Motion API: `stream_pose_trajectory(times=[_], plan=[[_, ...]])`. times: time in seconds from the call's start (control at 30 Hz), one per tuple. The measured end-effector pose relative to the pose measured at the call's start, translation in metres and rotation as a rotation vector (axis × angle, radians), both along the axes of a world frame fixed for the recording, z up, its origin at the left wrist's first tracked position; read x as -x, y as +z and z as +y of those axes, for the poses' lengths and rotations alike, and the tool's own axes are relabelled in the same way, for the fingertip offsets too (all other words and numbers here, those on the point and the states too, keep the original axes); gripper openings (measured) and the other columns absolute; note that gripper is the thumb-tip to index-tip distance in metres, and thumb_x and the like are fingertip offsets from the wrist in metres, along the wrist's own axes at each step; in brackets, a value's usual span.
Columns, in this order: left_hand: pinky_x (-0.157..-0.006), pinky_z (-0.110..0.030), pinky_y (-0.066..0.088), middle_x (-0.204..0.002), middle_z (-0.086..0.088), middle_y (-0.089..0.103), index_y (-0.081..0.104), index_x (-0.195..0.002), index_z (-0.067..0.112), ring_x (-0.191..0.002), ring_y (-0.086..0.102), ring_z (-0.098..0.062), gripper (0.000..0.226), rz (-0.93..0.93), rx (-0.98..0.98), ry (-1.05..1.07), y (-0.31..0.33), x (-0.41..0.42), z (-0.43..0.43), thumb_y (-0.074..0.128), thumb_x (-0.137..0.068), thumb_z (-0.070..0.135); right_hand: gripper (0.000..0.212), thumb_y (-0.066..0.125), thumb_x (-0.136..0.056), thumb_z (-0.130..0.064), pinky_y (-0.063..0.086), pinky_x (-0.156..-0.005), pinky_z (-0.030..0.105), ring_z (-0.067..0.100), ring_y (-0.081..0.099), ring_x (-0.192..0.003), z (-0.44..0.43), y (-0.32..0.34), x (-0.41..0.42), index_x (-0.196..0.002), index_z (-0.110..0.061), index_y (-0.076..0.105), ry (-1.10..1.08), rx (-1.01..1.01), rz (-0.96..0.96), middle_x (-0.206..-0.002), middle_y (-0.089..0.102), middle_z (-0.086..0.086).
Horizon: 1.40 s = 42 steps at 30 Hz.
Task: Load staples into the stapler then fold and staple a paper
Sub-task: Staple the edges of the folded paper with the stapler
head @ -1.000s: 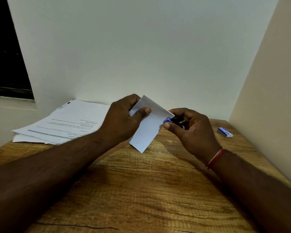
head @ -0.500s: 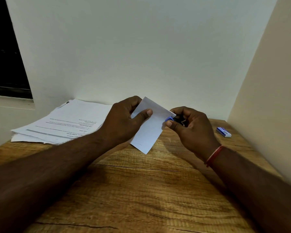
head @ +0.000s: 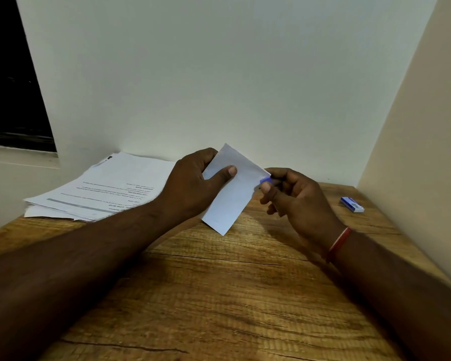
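Fingers of the right hand (head: 300,204) have eased slightly, yet it still pinches the blue stapler (head: 266,181) at a corner of the folded paper (head: 232,196) — the left hand (head: 190,188) grips the sheet's other side, thumb on top.

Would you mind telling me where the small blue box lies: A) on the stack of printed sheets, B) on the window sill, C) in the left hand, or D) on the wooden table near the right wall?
D: the small blue box lies on the wooden table by the right wall; the left hand holds only the folded paper.
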<state>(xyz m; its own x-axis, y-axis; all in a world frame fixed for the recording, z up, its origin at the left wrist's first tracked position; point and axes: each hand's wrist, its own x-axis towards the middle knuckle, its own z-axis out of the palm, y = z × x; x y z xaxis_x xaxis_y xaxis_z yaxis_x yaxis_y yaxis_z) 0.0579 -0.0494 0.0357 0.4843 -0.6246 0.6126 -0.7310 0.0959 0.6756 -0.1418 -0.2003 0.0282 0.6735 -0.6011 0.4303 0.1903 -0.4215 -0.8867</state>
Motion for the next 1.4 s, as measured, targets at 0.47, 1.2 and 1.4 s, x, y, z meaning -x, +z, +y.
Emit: stream_pose_trajectory(times=[0.47,1.2,1.4], plan=[[-0.075,-0.032,0.059,-0.103,0.007,0.081,0.077,-0.111,0.026,-0.093,0.078,-0.013,0.025,0.108,-0.097,-0.009,0.003,0.009,0.002,0.081,-0.100,0.048,0.030,0.086,-0.090,-0.035,0.030,-0.052,0.031,0.019,0.038,-0.053,-0.009,-0.001,0.005,-0.098,-0.006,0.081,-0.014,-0.240,0.023,-0.062,0.054,0.005],[-0.098,-0.044,0.065,-0.117,-0.006,0.086,0.081,-0.123,0.011,-0.111,0.083,-0.026,0.037,0.715,0.166,-0.278,-0.004,0.026,0.000,0.092,-0.089,0.018,0.017,0.087,-0.092,-0.023,0.037,-0.050,0.028,0.015,0.057,-0.059,-0.013,0.001,0.003,-0.103,-0.016,0.076,-0.028,-0.462,-0.151,-0.088,0.077,0.003],[-0.106,-0.052,0.064,-0.124,-0.006,0.085,0.078,-0.133,0.016,-0.117,0.082,-0.027,0.051,0.701,0.201,-0.280,0.001,0.023,0.007,0.097,-0.086,0.019,0.021,0.084,-0.094,-0.029,0.036,-0.051,0.027,0.018,0.051,-0.056,-0.004,0.000,0.004,-0.099,-0.010,0.076,0.027,-0.307,-0.035,-0.097,0.082,0.011]])
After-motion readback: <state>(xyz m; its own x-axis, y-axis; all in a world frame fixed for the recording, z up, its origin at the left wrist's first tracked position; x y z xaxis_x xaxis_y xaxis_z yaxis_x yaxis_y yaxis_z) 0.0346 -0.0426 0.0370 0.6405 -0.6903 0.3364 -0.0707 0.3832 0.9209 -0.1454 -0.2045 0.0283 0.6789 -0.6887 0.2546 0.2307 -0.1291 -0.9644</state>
